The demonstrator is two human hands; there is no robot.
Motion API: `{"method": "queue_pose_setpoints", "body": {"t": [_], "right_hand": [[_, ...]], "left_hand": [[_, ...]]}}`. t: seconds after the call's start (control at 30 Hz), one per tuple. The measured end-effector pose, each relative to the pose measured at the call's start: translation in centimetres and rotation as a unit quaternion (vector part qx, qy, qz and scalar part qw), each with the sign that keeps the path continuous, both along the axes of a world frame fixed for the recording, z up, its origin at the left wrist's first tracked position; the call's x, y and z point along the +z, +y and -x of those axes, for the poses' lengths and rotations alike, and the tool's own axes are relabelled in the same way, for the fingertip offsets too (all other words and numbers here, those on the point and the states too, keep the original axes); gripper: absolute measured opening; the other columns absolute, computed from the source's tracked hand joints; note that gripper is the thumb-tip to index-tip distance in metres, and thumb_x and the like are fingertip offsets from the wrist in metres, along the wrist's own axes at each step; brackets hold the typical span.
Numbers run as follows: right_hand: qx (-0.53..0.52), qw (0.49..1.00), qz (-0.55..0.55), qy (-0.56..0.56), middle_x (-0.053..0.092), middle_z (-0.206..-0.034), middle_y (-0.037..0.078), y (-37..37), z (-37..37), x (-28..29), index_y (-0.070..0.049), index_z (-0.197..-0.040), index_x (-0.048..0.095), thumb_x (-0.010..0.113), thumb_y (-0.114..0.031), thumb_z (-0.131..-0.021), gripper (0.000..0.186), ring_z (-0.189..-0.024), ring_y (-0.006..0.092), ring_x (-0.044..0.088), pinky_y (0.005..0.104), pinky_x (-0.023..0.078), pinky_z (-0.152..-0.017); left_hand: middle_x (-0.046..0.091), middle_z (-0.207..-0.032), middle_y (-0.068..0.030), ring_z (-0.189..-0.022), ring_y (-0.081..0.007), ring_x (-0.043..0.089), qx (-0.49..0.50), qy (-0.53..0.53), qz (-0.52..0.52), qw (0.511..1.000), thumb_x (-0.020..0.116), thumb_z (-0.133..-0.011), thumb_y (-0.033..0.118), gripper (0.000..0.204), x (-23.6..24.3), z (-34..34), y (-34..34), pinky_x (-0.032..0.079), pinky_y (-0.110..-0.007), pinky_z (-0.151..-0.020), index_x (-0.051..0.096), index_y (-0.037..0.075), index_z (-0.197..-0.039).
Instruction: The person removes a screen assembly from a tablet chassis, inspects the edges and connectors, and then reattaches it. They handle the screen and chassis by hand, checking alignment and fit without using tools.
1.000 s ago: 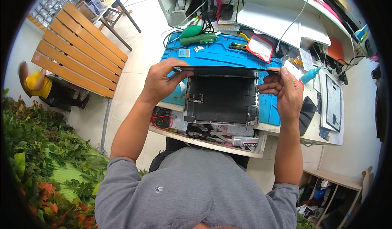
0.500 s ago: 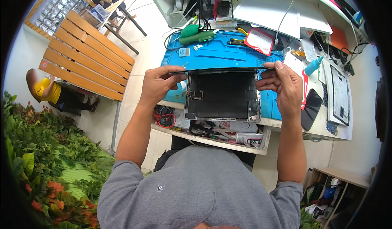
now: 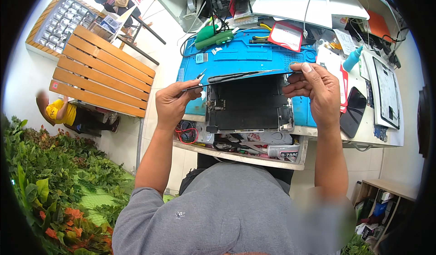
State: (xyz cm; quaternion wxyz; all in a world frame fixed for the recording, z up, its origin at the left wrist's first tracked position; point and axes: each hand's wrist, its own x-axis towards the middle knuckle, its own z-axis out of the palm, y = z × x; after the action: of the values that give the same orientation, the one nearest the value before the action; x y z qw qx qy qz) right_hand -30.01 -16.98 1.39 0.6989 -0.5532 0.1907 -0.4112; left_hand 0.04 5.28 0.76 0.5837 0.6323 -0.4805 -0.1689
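Between my two hands is a thin dark tablet screen panel [image 3: 245, 76], seen nearly edge-on and tilted, its left end lower. My left hand [image 3: 175, 100] pinches the left end between thumb and fingers. The right end is pinched by my right hand [image 3: 320, 89], its other fingers curled below. Under the panel lies an opened tablet body [image 3: 250, 105] with a black interior and small parts along its edges. The panel hides its far edge. A thin pointed tool [image 3: 201, 74] shows just beyond my left fingers.
The blue work mat [image 3: 245, 50] carries a green-handled tool [image 3: 215, 40] and pliers [image 3: 260, 40]. A dark phone [image 3: 353, 112] and a blue bottle [image 3: 352, 59] are at right. An open drawer [image 3: 236, 157] with tubes and cables juts out below. Another person [image 3: 63, 112] is far left.
The panel has tilted, its left end dropping nearer to me, and more of its face shows. Both hands keep their hold. The whole view has shifted slightly.
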Motion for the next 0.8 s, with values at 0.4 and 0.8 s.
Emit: {"method": "queue_pose_setpoints", "body": {"t": [0.4, 0.8], "right_hand": [[0.029, 1.0, -0.003, -0.013, 0.076, -0.093, 0.018, 0.6, 0.8, -0.7, 0.008, -0.114, 0.074, 0.064, -0.022, -0.111, 0.032, -0.079, 0.0272, 0.081, 0.0366, 0.069, -0.07], [0.033, 0.999, 0.007, -0.004, 0.075, -0.092, 0.019, 0.6, 0.4, 0.4, 0.008, -0.113, 0.074, 0.066, -0.025, -0.11, 0.035, -0.078, 0.0282, 0.081, 0.0356, 0.068, -0.069]], "left_hand": [[0.081, -0.106, -0.0139, -0.097, -0.0194, 0.08, 0.004, -0.008, 0.017, 1.0, 0.073, -0.093, -0.015, 0.029, -1.2, 0.6, 0.7, 0.067, -0.031, -0.089, 0.081, -0.002, -0.117], [0.081, -0.101, -0.0123, -0.091, -0.0186, 0.08, 0.023, 0.042, 0.024, 0.999, 0.076, -0.096, -0.007, 0.023, -1.6, 0.8, 0.9, 0.067, -0.031, -0.085, 0.081, -0.001, -0.118]]}}
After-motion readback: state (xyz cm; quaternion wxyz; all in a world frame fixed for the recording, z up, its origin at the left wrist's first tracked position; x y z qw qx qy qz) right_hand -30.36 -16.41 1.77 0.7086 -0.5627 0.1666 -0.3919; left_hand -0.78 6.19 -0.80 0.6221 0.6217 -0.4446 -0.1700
